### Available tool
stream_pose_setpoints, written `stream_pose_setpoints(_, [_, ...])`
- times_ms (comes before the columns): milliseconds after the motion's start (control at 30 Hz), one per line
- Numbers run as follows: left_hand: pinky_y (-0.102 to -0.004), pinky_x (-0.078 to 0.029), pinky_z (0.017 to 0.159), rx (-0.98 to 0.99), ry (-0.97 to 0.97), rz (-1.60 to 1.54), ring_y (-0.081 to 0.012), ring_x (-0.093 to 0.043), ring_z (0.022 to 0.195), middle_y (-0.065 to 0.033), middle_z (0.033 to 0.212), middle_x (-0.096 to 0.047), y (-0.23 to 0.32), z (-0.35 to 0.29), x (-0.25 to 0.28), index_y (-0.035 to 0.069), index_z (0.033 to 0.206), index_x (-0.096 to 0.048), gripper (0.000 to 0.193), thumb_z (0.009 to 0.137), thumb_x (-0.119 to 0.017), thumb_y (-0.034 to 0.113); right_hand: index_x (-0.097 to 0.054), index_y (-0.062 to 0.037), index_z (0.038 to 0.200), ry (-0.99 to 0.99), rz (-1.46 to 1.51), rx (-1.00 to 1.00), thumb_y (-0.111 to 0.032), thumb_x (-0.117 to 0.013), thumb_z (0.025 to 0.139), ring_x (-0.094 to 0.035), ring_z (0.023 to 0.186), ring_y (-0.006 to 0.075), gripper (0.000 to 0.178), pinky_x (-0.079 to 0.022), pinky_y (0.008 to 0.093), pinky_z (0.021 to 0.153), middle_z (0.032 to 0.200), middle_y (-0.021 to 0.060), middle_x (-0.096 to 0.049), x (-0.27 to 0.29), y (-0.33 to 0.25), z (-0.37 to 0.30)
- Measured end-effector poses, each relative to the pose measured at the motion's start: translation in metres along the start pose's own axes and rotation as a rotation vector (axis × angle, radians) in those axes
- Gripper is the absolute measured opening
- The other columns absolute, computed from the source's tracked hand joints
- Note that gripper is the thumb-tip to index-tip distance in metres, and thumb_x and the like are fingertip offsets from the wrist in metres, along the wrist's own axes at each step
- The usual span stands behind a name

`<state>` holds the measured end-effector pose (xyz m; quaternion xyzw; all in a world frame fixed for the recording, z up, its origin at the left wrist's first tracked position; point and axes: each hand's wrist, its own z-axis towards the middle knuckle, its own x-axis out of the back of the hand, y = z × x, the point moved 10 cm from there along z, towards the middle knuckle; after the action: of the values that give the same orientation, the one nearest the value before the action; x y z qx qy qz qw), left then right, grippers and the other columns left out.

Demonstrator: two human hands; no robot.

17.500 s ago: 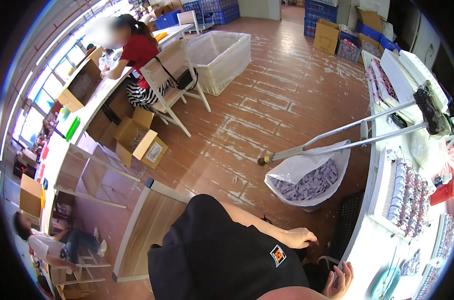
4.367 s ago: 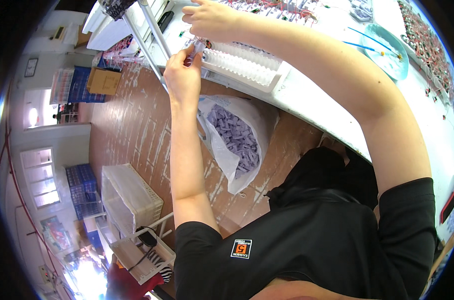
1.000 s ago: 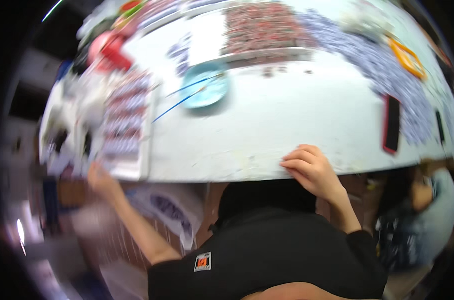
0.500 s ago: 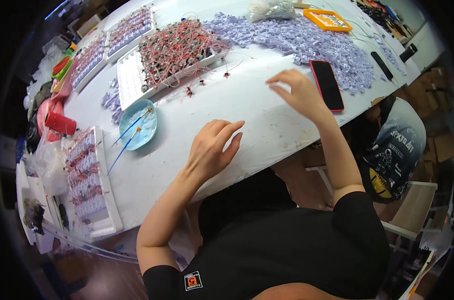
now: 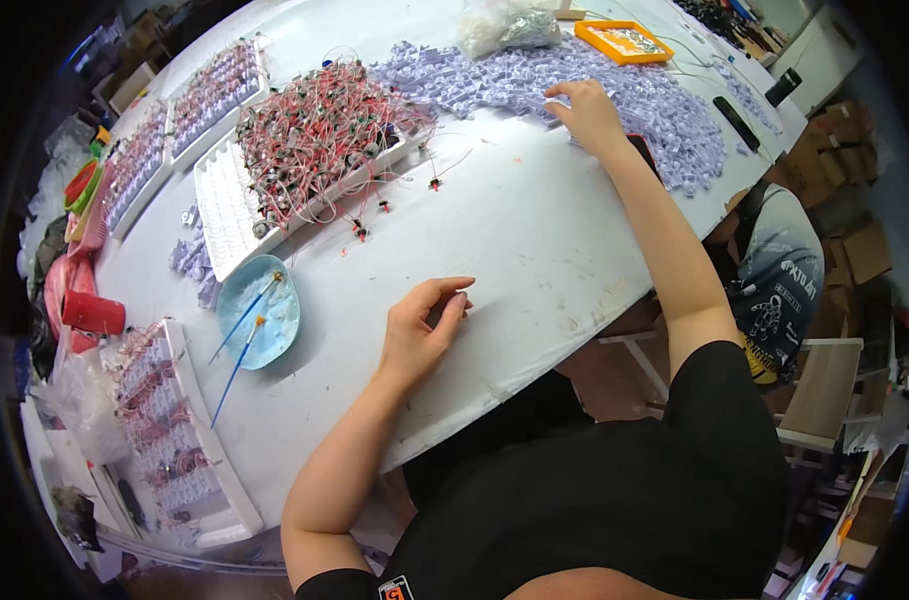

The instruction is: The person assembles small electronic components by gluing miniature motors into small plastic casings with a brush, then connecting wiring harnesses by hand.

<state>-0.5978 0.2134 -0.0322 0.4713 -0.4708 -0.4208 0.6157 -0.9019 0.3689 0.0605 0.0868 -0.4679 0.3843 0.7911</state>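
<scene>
Lying around the right hand (image 5: 588,118) (fingers parted) are lilac pieces (image 5: 654,105), beyond the half-curled left hand (image 5: 420,325).

brown boxes (image 5: 867,250) sit at the right, a red container (image 5: 93,312) at left.

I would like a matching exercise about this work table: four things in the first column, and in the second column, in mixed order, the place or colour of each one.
Column A
1. Left hand
2. Right hand
3. Dish
4. Rectangular tray

Column B
a. Orange, at the far side of the lilac heap
b. By the white tabletop, the closer of the two hands to its front edge
c. Light blue, with two brushes resting in it
d. At the near side of the lilac heap

Right pairs: 1-b, 2-d, 3-c, 4-a
</scene>
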Motion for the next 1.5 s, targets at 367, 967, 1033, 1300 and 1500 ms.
stream_pose_setpoints(367, [-0.0247,-0.054,0.079,-0.018,-0.021,0.005,-0.0111,-0.067,0.085,-0.0061,0.092,-0.070,0.014,0.000,0.002,-0.001,0.114,-0.068,0.021,0.096,-0.058,0.001,-0.076,-0.0181,0.090,-0.258,-0.207,-0.094,-0.031,-0.077,0.080,-0.059,0.111,0.0270,0.017,-0.049,0.0425,0.094,0.102,0.0049,-0.071,-0.039,0.019,0.022])
stream_pose_setpoints(967, [-0.0447,-0.043,0.105,-0.435,0.209,0.545,-0.0291,-0.061,0.104,-0.0128,0.114,-0.064,0.074,-0.009,0.021,0.003,0.122,-0.063,0.038,0.084,-0.065,-0.001,-0.070,-0.0159,0.090,-0.210,0.396,0.835,-0.016,-0.070,0.079,-0.056,0.118,0.0259,0.012,-0.046,0.0436,0.105,0.110,0.0000,-0.064,0.034,-0.209,-0.146])
stream_pose_setpoints(1033, [-0.0508,-0.038,0.111,-0.424,0.116,0.490,-0.0325,-0.059,0.110,-0.0118,0.118,-0.064,0.068,-0.004,0.014,0.005,0.121,-0.063,0.040,0.081,-0.067,0.000,-0.071,-0.0173,0.089,-0.203,0.436,0.896,-0.017,-0.065,0.082,-0.057,0.117,0.0258,0.009,-0.045,0.0417,0.104,0.106,0.0010,-0.065,0.030,-0.218,-0.158])
stream_pose_setpoints(1300, [-0.0501,-0.036,0.114,-0.349,-0.053,0.492,-0.0330,-0.057,0.122,-0.0127,0.121,-0.066,0.053,-0.001,-0.001,0.005,0.119,-0.065,0.040,0.080,-0.068,0.000,-0.071,-0.0147,0.091,0.080,0.360,0.621,-0.016,-0.079,0.078,-0.060,0.108,0.0239,0.015,-0.048,0.0413,0.099,0.105,0.0010,-0.067,0.075,-0.162,-0.158])
stream_pose_setpoints(1500, [-0.0409,-0.039,0.112,-0.292,-0.074,0.462,-0.0296,-0.056,0.124,-0.0140,0.126,-0.063,0.056,0.001,-0.005,0.002,0.119,-0.065,0.035,0.084,-0.063,-0.002,-0.076,-0.0115,0.092,0.544,-0.142,-0.444,-0.018,-0.079,0.079,-0.059,0.095,0.0284,0.015,-0.047,0.0374,0.088,0.093,0.0068,-0.069,0.146,0.105,-0.197])
